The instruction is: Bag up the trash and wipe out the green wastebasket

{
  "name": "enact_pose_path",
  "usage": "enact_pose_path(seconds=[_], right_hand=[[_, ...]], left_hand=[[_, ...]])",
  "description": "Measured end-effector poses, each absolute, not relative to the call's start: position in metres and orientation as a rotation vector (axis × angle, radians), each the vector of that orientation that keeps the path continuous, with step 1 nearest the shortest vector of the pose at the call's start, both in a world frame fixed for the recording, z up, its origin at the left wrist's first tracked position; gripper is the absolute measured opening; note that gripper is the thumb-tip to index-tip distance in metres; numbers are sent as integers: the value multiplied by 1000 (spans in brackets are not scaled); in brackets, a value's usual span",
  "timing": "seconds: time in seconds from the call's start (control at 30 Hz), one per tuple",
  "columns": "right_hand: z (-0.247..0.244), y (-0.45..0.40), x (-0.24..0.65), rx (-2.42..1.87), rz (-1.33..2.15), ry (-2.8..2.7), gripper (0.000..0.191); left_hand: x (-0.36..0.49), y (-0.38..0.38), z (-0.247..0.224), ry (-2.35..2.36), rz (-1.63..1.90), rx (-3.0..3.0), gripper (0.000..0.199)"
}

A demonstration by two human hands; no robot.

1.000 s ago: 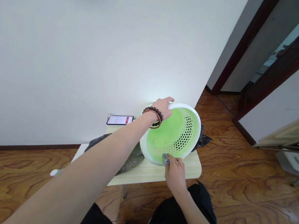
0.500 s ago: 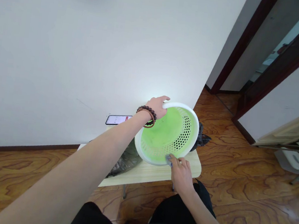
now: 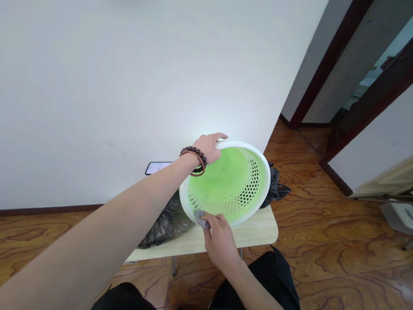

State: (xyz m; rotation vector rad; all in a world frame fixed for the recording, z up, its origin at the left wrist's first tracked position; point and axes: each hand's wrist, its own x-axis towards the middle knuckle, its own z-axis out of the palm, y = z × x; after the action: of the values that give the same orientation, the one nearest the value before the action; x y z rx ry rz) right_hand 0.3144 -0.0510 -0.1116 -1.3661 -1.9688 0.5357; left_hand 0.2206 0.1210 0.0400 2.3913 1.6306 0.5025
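One pale table (image 3: 257,230), white wall (image 3: 89,72)

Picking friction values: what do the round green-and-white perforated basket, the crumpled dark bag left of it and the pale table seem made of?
Basket: likely smooth moulded plastic, given regular holes.
Dark bag: probably thin, glossy plastic film, given creased highlights.
Pale table: smooth top, wood or printed laminate; grain pattern doesn't settle it.

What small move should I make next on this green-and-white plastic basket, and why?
Probably slide the small grey cloth leftward along the near rim of the basket: the right hand pinches it there, and the left hand grips the far rim, likely steadying it.
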Motion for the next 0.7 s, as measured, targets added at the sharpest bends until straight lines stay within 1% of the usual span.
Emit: enact_pose_path(seconds=[0.1, 0.2, 0.27, 0.33, 0.4, 0.47, 0.57, 0.63, 0.7], right_hand=[[-125, -50, 362, -1550, 260, -2160, 36], [-134, -48, 385, -1681, 138, -2155, 34], [-134, -46, 373, -1679, 231, -2078, 34], [-129, -44, 343, -1590, 427, -1958, 34], [-119, -42, 307, -1463, 621, -1780, 26], [-109, -40, 279, -1404, 717, -1587, 24], [-103, -40, 269, -1350, 723, -1535, 24], [-107, -43, 287, -1351, 667, -1710, 26], [-117, -46, 316, -1424, 545, -1948, 32]], left_hand=[[219, 121, 39, 1631, 534, 2383, 59], [219, 121, 39, 1632, 572, 2361, 60], [220, 119, 39, 1640, 571, 2349, 60], [220, 118, 39, 1646, 571, 2349, 59], [220, 117, 39, 1645, 584, 2356, 59], [220, 118, 38, 1643, 592, 2360, 59], [219, 119, 37, 1650, 577, 2358, 59], [216, 119, 37, 1664, 561, 2350, 59], [213, 118, 37, 1659, 557, 2343, 60]])
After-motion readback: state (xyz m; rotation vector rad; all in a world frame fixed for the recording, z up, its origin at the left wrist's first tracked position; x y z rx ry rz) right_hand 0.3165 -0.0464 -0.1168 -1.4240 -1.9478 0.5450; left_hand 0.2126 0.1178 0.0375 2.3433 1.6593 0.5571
